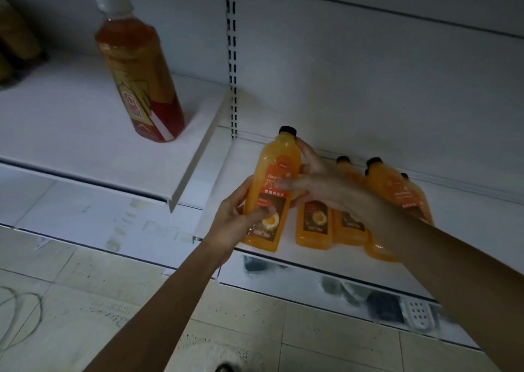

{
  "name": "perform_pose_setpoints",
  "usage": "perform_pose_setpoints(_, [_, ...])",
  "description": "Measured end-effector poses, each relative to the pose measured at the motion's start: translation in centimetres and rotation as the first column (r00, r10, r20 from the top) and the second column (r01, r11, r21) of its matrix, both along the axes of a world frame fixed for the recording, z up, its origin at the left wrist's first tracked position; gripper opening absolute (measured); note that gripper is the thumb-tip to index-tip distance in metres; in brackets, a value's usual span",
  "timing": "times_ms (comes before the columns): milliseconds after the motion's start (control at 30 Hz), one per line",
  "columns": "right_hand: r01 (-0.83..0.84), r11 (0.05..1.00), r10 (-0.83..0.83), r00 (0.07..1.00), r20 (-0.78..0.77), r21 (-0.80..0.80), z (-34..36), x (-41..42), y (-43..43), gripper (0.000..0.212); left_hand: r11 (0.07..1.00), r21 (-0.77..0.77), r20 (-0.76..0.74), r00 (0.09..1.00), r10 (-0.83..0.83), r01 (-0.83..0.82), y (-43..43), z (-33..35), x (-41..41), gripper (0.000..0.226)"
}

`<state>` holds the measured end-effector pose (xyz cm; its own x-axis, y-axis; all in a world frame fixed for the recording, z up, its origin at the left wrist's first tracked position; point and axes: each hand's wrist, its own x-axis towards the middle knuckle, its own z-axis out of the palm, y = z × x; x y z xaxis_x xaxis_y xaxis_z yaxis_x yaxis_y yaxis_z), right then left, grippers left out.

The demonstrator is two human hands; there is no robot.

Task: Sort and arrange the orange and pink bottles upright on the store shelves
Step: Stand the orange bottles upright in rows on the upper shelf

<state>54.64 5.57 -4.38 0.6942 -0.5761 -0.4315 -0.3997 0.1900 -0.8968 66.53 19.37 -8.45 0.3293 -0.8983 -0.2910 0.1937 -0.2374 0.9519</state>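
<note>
An orange bottle with a black cap (pixel 276 173) stands upright near the left end of the lower white shelf (pixel 326 258). My left hand (pixel 238 221) grips its lower body. My right hand (pixel 317 181) wraps its upper part from the right, with the thumb across the label. Several more orange bottles (pixel 313 224) stand close together on the same shelf behind and to the right, partly hidden by my right forearm. A taller reddish bottle with a white cap (pixel 139 68) stands upright on the higher shelf (pixel 85 133) at the left.
A slotted metal upright (pixel 232 57) divides the two shelf bays against the white back panel. Brown items (pixel 14 37) sit at the far left of the higher shelf. Dark objects (pixel 382 303) lie under the lower shelf. A thin cable (pixel 19 315) loops on the tiled floor.
</note>
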Motion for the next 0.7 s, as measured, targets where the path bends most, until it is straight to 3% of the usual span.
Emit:
perform_pose_setpoints(67, [-0.016,0.996,0.017,1.0,0.01,-0.083,0.0,0.8,-0.4,0.087,1.0,-0.025,0.092,0.996,-0.005,0.007,-0.5,-0.6,0.7,0.056])
perform_pose_setpoints(133, [-0.025,0.971,0.026,1.0,-0.001,-0.238,-0.3,1.8,-0.5,0.084,0.999,-0.036,0.297,0.954,0.04,-0.031,-1.4,-1.2,1.3,0.057])
perform_pose_setpoints(233, [-0.047,0.87,0.037,0.999,-0.03,-0.491,-1.2,3.2,-0.3,0.084,0.996,-0.047,0.619,0.781,0.087,-0.074,-2.0,-2.2,1.5,0.056])
perform_pose_setpoints(333, [0.007,0.837,0.004,1.0,0.019,-0.547,-1.8,4.6,-0.7,0.079,0.992,0.099,0.804,0.593,-0.031,-0.082,-0.8,-3.9,1.7,0.078])
perform_pose_setpoints(400, [0.039,0.795,-0.027,0.999,0.029,-0.606,-2.1,5.5,-1.5,0.08,0.949,0.316,0.852,0.436,-0.289,0.01,0.7,-4.8,1.7,0.078])
perform_pose_setpoints(467, [0.059,0.717,-0.063,0.998,0.019,-0.694,-2.7,6.6,-2.8,0.082,0.906,0.415,0.85,0.322,-0.417,0.079,1.7,-5.2,1.7,0.072])
perform_pose_setpoints(533, [0.064,0.657,-0.133,0.991,-0.032,-0.751,-3.2,8.0,-4.5,0.084,0.905,0.416,0.844,0.334,-0.42,0.088,1.9,-5.0,1.8,0.07])
perform_pose_setpoints(700, [0.093,0.654,-0.198,0.979,-0.051,-0.751,-3.5,11.2,-6.9,0.082,0.905,0.418,0.84,0.348,-0.417,0.078,1.4,-4.9,1.7,0.072])
